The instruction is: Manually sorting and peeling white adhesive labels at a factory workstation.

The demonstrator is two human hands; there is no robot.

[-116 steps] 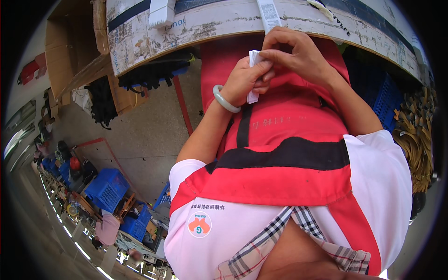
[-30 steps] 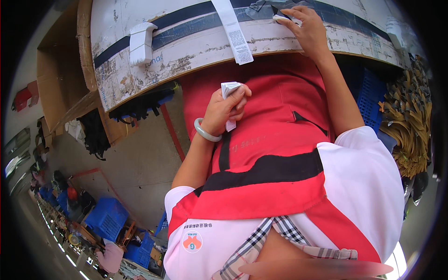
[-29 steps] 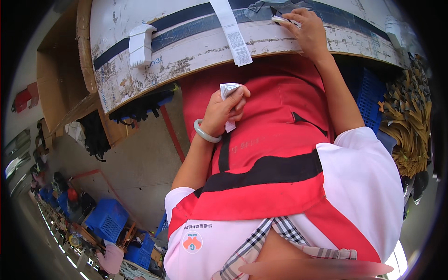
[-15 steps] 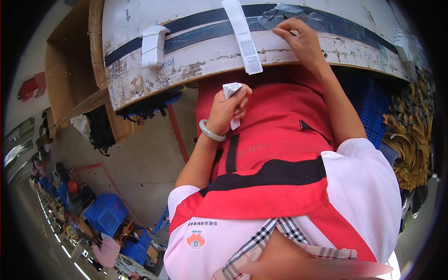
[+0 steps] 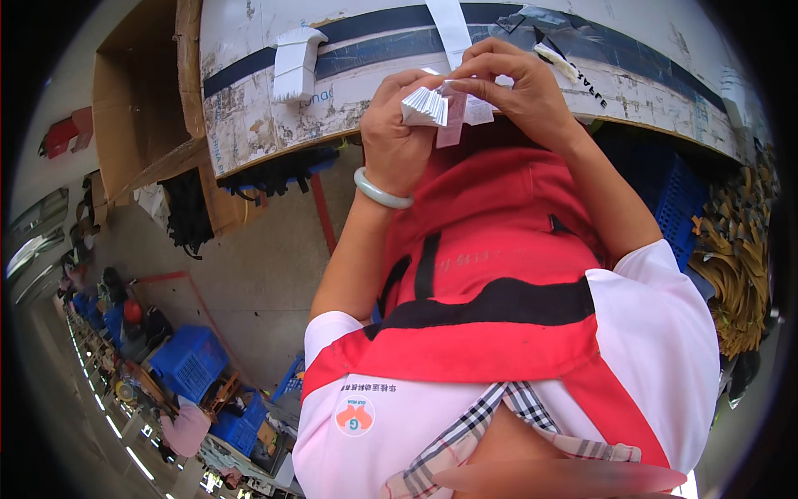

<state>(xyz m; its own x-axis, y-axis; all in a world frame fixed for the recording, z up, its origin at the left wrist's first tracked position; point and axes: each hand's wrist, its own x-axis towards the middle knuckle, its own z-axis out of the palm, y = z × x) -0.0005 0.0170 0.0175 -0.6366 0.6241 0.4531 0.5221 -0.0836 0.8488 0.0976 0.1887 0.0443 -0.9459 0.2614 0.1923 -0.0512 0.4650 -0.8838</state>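
Moved forward, white slips point(image 5: 424, 108) jut from left fingers point(image 5: 402, 81).

Over at the frame's upper middle, the person's left hand point(image 5: 392, 133) grips folded white labels point(image 5: 425, 108); the right hand point(image 5: 532, 93) pinches a label strip point(image 5: 451, 125) beside them.

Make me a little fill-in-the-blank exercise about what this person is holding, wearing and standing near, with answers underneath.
1. The left hand holds a fanned stack of strips coloured ____.
2. The pale bangle circles the ____ wrist.
3. The wavy band across the red apron is ____.
4. The big open box left of the table is made of ____.

Missing words: white; left; black; cardboard.
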